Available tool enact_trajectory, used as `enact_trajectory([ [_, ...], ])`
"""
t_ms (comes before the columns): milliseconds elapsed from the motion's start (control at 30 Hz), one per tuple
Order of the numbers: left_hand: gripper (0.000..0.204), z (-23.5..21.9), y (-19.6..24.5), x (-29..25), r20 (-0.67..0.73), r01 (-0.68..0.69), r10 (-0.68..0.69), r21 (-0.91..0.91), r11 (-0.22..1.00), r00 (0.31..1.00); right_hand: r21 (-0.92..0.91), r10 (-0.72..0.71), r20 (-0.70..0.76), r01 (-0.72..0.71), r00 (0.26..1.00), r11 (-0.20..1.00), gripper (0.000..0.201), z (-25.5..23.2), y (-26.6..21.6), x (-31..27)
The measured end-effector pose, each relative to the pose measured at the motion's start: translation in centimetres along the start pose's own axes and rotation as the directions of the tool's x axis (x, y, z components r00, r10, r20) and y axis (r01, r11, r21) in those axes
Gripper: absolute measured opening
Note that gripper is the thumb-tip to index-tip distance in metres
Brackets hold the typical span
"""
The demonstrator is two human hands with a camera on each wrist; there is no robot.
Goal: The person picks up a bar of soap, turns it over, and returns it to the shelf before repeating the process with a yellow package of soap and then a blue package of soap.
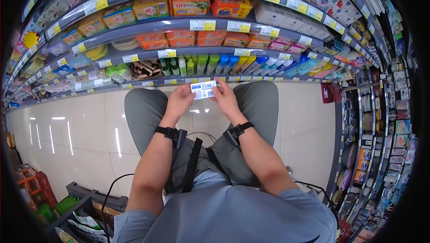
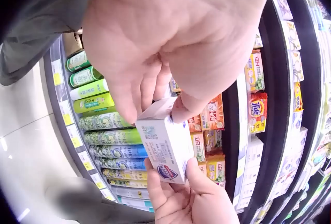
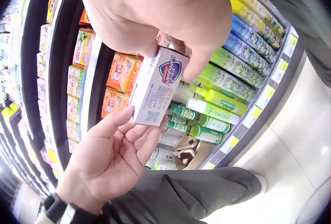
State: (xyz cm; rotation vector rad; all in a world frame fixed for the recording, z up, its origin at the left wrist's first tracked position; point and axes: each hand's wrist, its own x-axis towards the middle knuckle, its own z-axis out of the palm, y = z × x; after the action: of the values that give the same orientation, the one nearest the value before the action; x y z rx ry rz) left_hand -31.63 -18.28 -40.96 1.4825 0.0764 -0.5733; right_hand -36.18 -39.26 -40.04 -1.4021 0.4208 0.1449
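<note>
A small white box with blue print (image 1: 204,90) is held between both hands in front of the shelves. The left hand (image 1: 180,103) pinches one end of it and the right hand (image 1: 227,102) pinches the other. In the left wrist view the box (image 2: 164,144) shows a square code and a blue shield logo, with the left hand (image 2: 170,38) at its upper end and the right hand (image 2: 194,198) at its lower end. In the right wrist view the box (image 3: 158,87) lies between the right hand (image 3: 155,14) above and the left hand (image 3: 106,162) below.
Curved shelves (image 1: 179,23) with price tags span the front, bearing soap packs (image 1: 190,6) and, lowest, a row of green and blue bottles (image 1: 215,65). More shelving (image 1: 380,140) stands at the right. A dark rack (image 1: 92,198) is at lower left, on the tiled floor (image 1: 80,131).
</note>
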Motion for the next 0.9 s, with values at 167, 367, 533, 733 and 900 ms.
enact_trajectory([
  [167, 0.045, 0.0, -0.5, 0.2, -0.033, -0.060, 0.063, 0.094, 0.994, 0.997, -0.209, -0.130, -0.026, 0.122, 0.991, 0.970, 0.042, -0.9, 1.9, 1.0],
  [367, 0.038, 0.3, 0.4, -0.2, -0.062, 0.059, -0.066, -0.112, 0.992, 0.996, -0.240, -0.047, -0.128, 0.015, 0.991, 0.971, 0.040, -0.7, 0.6, 0.3],
  [533, 0.038, 0.2, 0.6, -0.4, -0.094, 0.072, -0.072, -0.001, 0.997, 0.993, -0.202, -0.034, -0.104, 0.012, 0.994, 0.979, 0.039, -0.5, 0.2, 0.0],
  [733, 0.037, 0.0, 0.3, -0.2, -0.070, 0.068, -0.070, -0.026, 0.997, 0.995, -0.219, -0.033, -0.110, 0.009, 0.993, 0.976, 0.035, -0.5, 0.3, 0.1],
  [900, 0.036, -0.1, 0.3, -0.2, -0.053, 0.065, -0.067, -0.034, 0.997, 0.996, -0.255, -0.025, -0.114, -0.005, 0.993, 0.967, 0.032, -0.3, -0.1, -0.2],
])
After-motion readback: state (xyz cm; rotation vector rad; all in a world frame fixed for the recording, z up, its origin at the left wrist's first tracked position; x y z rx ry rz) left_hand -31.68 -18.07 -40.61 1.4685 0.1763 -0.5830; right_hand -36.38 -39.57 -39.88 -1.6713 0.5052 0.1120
